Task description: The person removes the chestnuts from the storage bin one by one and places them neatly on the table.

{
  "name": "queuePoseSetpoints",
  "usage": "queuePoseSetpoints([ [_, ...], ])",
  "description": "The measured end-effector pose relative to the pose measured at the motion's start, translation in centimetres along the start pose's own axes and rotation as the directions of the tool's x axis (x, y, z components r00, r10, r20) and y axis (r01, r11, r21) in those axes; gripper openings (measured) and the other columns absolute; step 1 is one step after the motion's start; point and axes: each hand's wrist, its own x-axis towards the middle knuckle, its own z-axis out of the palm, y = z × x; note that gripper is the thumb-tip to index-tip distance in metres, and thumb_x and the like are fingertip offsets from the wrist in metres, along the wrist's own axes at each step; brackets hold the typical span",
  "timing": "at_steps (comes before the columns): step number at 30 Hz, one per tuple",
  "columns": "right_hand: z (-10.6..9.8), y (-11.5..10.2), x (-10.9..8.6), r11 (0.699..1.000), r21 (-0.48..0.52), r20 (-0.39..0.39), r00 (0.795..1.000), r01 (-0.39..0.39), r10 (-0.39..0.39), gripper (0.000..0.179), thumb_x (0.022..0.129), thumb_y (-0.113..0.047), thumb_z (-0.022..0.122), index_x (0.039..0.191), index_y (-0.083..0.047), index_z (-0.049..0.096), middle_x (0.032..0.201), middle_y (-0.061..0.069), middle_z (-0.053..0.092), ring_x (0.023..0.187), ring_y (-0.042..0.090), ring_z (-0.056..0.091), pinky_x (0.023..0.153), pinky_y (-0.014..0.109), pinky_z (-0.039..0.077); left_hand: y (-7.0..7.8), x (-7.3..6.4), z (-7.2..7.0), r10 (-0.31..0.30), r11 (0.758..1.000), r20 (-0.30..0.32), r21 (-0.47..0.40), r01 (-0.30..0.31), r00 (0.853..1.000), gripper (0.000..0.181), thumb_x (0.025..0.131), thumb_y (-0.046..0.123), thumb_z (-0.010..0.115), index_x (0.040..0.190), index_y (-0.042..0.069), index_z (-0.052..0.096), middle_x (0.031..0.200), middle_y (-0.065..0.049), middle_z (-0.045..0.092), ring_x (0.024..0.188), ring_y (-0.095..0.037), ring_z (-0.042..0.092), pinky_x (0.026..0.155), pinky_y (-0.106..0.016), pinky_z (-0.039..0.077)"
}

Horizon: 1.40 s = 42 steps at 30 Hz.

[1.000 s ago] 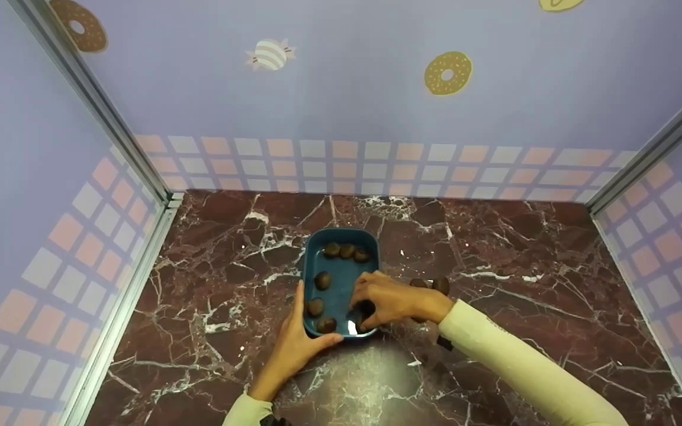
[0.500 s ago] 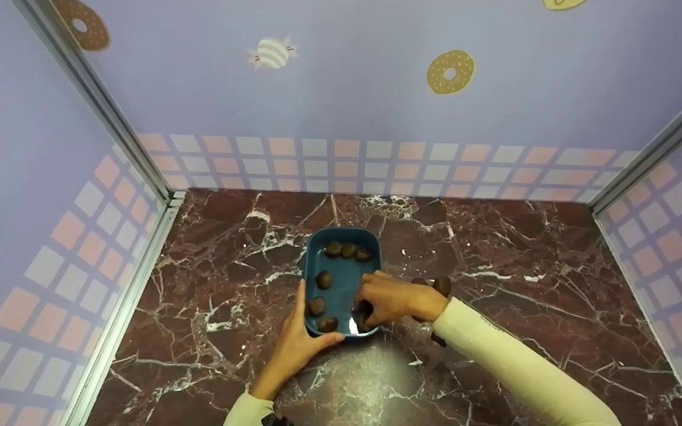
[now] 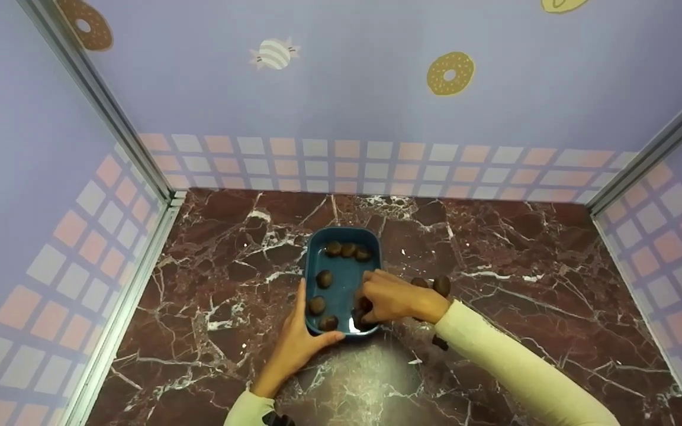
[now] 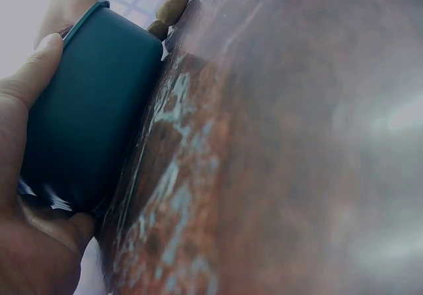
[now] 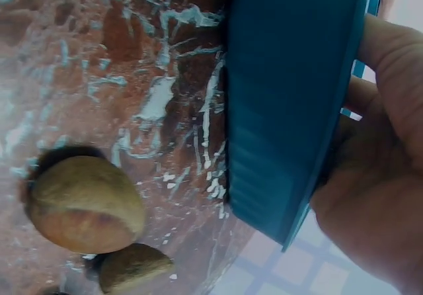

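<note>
- Your cream left sleeve [image 3: 250, 409] and right sleeve [image 3: 515, 361] came in from the near side, a black strap at each wrist.
- Your left hand [image 3: 296, 340] gripped the near left corner of the tray, thumb spread along its near edge, fingers straight up its left edge.
- Your right hand [image 3: 393, 297] reached across the tray's right edge, palm down, fingers and thumb curled round a dark piece [image 3: 364, 305] in shadow by the near right corner.
- The blue tray [image 3: 341, 287] lay slightly left of the counter's middle, its long axis running straight away from you.
- Inside, three brown pieces [image 3: 317, 306] followed its left edge; a row of three more [image 3: 348, 250] sat by its far edge.
- On the counter [image 3: 524, 248], two loose pieces [image 3: 441, 286] lay right of the tray, beyond your wrist.
- Along the counter's far edge rose a lilac wall [image 3: 359, 94] printed with doughnuts, a sweet and checks.
</note>
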Motion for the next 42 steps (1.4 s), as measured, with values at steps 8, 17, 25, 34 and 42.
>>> queuePoseSetpoints([
  [8,-0.3,0.5,-1.2,0.983,0.185,-0.183,0.982,-0.014,0.049,0.021,0.092,-0.028,0.093,0.108,-0.016,0.085,0.113,0.002,0.069,0.107,0.019,0.063,0.098,0.045,0.058,0.2,0.0,0.0,0.005,1.0,-0.008,-0.004,-0.005,1.0,0.141,0.08,0.042,0.102,0.178,0.007,0.006,0.17,-0.033,0.037,0.15,-0.049,0.048,0.12,-0.065,0.04],
  [17,-0.3,0.9,-3.1,0.945,0.324,-0.35,0.933,0.033,0.088,0.024,0.091,-0.022,0.094,0.109,-0.011,0.084,0.106,0.003,0.07,0.106,0.023,0.062,0.092,0.041,0.057,0.0,0.0,0.0,0.019,0.999,-0.017,0.036,-0.018,1.0,0.14,0.079,0.042,0.102,0.177,0.004,0.009,0.171,-0.034,0.035,0.15,-0.051,0.047,0.119,-0.065,0.042],
  [25,0.2,0.6,-5.2,0.903,0.431,-0.418,0.886,-0.001,0.2,0.022,0.089,-0.017,0.095,0.107,-0.013,0.083,0.104,0.0,0.072,0.11,0.022,0.062,0.095,0.042,0.056,0.1,0.1,0.0,0.003,0.999,-0.007,0.034,-0.003,1.0,0.141,0.08,0.043,0.101,0.177,0.006,0.006,0.172,-0.033,0.034,0.151,-0.051,0.046,0.119,-0.066,0.041],
  [34,0.8,1.3,-7.3,0.891,0.452,-0.468,0.841,-0.038,0.273,0.025,0.086,-0.013,0.096,0.106,-0.016,0.084,0.105,-0.002,0.068,0.088,0.019,0.058,0.072,0.031,0.051,0.1,0.0,0.0,-0.009,0.999,-0.014,0.046,0.01,1.0,0.142,0.078,0.044,0.102,0.178,0.008,0.007,0.172,-0.033,0.033,0.153,-0.051,0.044,0.119,-0.067,0.041],
  [42,1.4,1.9,-9.3,0.862,0.504,-0.48,0.814,-0.047,0.325,0.025,0.084,-0.009,0.095,0.106,-0.013,0.084,0.104,-0.001,0.072,0.098,0.034,0.066,0.087,0.039,0.058,-0.1,0.1,0.1,-0.002,0.998,-0.021,0.063,0.003,1.0,0.143,0.076,0.044,0.103,0.178,0.007,0.009,0.171,-0.033,0.036,0.152,-0.051,0.046,0.119,-0.067,0.041],
])
